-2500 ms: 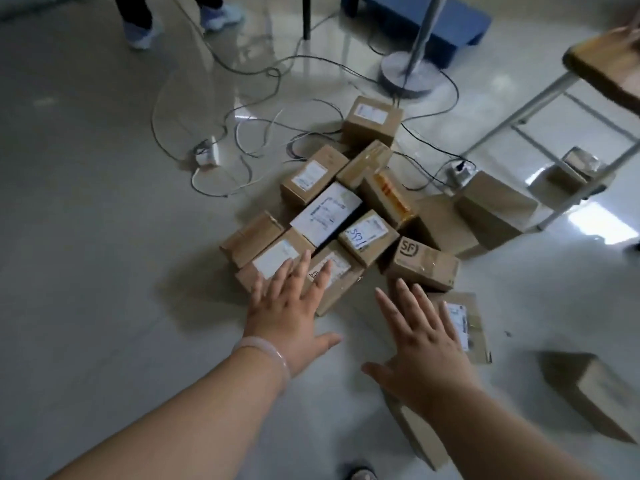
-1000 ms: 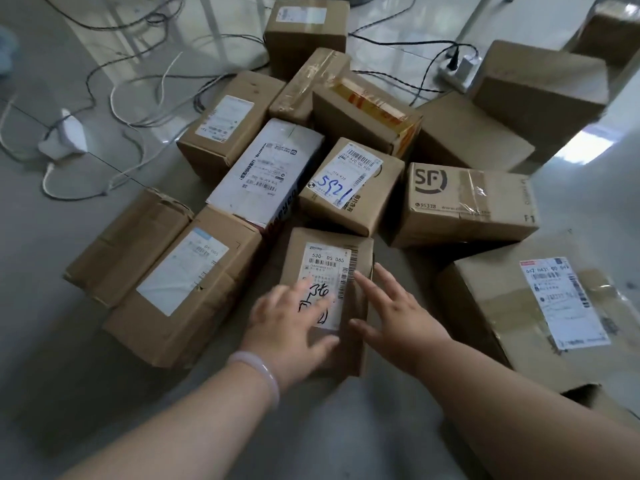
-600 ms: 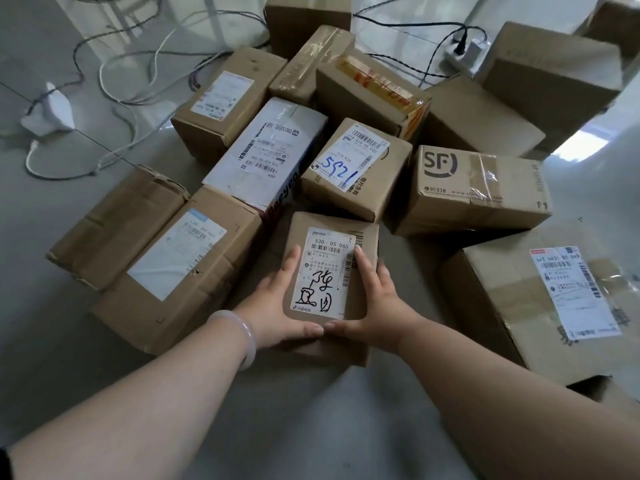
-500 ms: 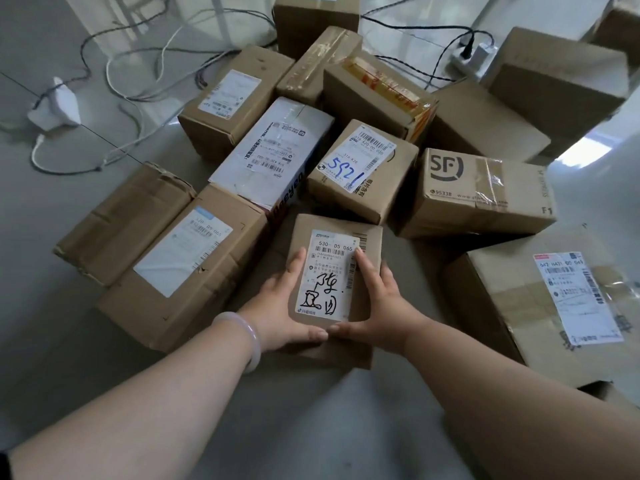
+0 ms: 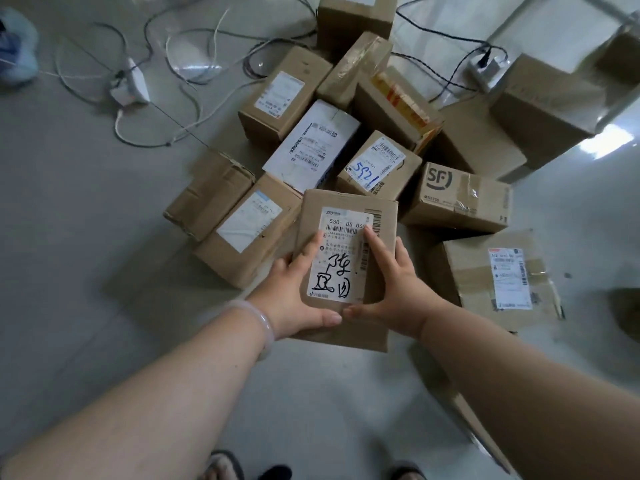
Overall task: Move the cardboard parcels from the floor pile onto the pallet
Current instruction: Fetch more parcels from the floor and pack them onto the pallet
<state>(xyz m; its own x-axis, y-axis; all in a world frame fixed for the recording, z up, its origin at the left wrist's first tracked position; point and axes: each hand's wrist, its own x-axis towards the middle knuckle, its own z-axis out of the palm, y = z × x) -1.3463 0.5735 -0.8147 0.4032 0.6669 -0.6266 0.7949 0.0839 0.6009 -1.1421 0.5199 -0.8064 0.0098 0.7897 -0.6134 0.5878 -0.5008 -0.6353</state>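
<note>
Parcel point(image 5: 346, 206) with a handwritten label is clamped between both hands at the near edge of the floor pile point(image 5: 311, 147), label face up. Left hand point(image 5: 294, 292) grips its left side: fingers extended along the top face, thumb hooked round the near edge. Right hand point(image 5: 394, 285) mirrors this on the right side, forefinger lying over the label's barcode. The two thumb tips almost meet. Both bare forearms reach forward and converge on the parcel; a pale bracelet point(image 5: 258, 323) circles the left wrist. Directly beyond lie a box marked 5921 point(image 5: 377, 164) and an SF box point(image 5: 460, 199); a large box point(image 5: 495, 275) sits to the right. Cables point(image 5: 194, 64) and a power strip point(image 5: 133, 86) trail across the grey floor point(image 5: 86, 237).
</note>
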